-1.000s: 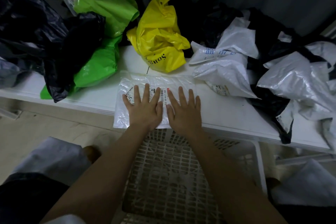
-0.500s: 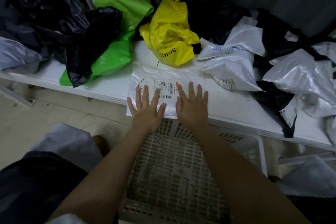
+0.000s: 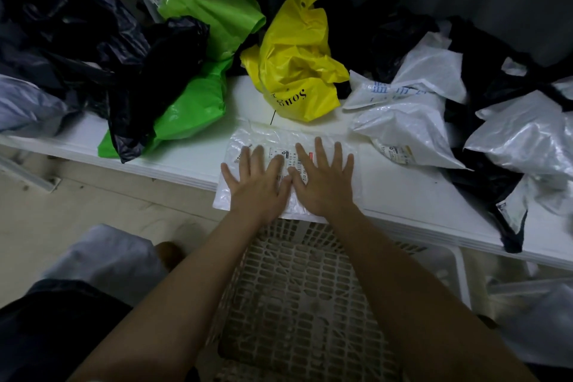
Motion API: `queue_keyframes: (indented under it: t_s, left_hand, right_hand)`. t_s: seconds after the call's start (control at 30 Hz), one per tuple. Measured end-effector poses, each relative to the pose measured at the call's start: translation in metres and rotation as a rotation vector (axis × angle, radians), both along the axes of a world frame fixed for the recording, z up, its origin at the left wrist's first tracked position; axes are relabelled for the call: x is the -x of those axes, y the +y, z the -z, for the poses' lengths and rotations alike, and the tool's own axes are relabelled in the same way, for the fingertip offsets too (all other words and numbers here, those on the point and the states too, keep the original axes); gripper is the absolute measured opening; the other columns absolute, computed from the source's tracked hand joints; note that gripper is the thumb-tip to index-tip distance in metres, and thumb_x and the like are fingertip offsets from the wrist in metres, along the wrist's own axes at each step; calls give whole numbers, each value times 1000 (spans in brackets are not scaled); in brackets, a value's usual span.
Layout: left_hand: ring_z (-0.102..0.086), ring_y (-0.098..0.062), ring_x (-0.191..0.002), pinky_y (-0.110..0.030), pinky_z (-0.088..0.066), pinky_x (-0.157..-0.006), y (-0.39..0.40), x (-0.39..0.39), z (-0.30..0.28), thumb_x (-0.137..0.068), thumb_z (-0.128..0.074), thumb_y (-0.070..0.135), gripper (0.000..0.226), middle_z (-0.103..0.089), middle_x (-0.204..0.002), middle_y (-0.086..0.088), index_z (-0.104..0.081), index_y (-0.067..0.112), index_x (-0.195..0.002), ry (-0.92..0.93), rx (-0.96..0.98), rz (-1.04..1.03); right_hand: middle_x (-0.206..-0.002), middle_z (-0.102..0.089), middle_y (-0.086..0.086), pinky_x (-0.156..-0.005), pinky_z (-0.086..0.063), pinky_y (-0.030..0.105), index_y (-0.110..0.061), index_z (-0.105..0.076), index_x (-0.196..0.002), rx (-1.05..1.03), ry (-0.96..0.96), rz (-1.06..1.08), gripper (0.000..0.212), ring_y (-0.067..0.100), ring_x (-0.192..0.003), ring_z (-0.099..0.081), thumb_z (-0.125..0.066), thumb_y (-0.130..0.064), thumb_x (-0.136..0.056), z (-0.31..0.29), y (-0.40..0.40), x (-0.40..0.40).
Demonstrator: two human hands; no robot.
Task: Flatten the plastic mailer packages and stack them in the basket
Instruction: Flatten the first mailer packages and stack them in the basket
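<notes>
Now I'm pressing both hands, left (image 3: 259,187) and right (image 3: 322,184), fingers spread flat, on the mailer (image 3: 248,141) lying at the table (image 3: 412,195) edge above the basket (image 3: 297,298). It's looking light, limp and slippery, so I'm judging its side edges the best place to pinch.

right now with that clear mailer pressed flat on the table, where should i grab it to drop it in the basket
Take the clear mailer by its near edge, which overhangs the white table right above the white basket. Come from the near side, thumbs on top and fingers beneath. It lies flat under the left hand and right hand, so only that overhang likely offers a lip to pinch.
</notes>
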State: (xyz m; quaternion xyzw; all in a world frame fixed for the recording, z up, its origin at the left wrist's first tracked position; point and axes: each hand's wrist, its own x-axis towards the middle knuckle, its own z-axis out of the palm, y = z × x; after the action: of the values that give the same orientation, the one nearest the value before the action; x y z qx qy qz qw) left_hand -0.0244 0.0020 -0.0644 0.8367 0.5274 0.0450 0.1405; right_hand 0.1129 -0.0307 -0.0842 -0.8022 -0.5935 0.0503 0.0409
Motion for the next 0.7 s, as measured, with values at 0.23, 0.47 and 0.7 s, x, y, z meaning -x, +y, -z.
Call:
queue_keyframes:
  t_s: [0.23, 0.47, 0.7]
  left_hand:
    - [20, -30, -145, -66, 15, -107, 4, -14, 9, -101, -17, 43, 53, 11, -161, -1, -3, 37, -152, 80, 10, 12]
    - [9, -31, -147, -68, 9, -108, 0, -48, 4, -100, -24, 38, 50, -1, -161, -2, -18, 34, -149, 52, 10, 72]
    - [12, -30, -147, -62, 9, -110, -1, -57, -13, -101, -18, 42, 49, 4, -161, -7, -17, 33, -149, 51, 46, 52]
  right_hand:
    - [-148, -41, 13, -115, -25, 49, -14, -60, -129, -230, 348, -83, 40, 33, -139, -32, -42, -19, -92, -26, -17, -16]
    - [-129, -56, 16, -87, -39, 46, -13, -64, -117, -614, -299, 51, 44, 34, -117, -41, -66, -11, -73, -77, -62, -70]
    - [-82, -64, 7, -63, -43, 31, -15, -67, -117, -332, -647, 225, 63, 27, -74, -60, -69, -5, -55, -95, -51, -107]
